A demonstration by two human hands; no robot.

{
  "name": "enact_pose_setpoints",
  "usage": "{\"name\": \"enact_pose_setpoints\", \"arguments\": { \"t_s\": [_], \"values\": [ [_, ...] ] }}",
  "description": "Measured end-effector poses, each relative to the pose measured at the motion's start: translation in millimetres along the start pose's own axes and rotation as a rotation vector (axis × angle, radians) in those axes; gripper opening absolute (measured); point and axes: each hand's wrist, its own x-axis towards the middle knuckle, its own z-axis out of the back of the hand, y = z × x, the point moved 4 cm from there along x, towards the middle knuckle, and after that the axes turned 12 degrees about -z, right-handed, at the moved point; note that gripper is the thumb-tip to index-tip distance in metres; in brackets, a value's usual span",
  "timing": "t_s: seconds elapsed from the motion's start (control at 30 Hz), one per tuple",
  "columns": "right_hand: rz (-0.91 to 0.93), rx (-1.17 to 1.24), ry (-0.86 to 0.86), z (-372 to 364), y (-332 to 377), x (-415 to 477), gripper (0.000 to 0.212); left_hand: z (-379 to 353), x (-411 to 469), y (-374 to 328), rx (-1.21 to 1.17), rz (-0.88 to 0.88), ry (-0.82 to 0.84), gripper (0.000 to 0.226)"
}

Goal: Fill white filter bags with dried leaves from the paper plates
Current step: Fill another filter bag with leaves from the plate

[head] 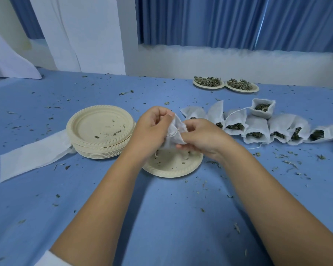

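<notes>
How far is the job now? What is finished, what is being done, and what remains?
Done: a row of filled bags lies at the right, leaves showing in their mouths, and a stack of used plates stands at the left. In hand: the left hand and right hand pinch one bag above a nearly bare plate. Left: two plates of leaves at the back.
</notes>
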Motion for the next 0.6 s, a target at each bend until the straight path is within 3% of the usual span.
{"name": "enact_pose_setpoints", "arguments": {
  "t_s": [0.13,0.2,0.3,0.43,0.6],
  "values": [
    [0.036,-0.074,-0.180,-6,1,2,0.008,-8,-2,-1,-0.073,-0.002,0.076,0.016],
    [-0.009,-0.015,-0.138,-3,2,-1,0.011,-3,0,3,-0.049,0.002,-0.013,0.016],
    [-0.159,0.033,0.003,13,5,-10,0.035,7,6,7,-0.030,-0.009,-0.181,0.015],
    [-0.214,0.167,0.131,14,10,-16,0.052,1,5,5,0.032,-0.126,-0.109,0.014],
    [-0.023,0.312,-0.055,7,16,-7,0.017,-12,2,4,0.154,-0.241,0.067,0.013]
  ]
}}
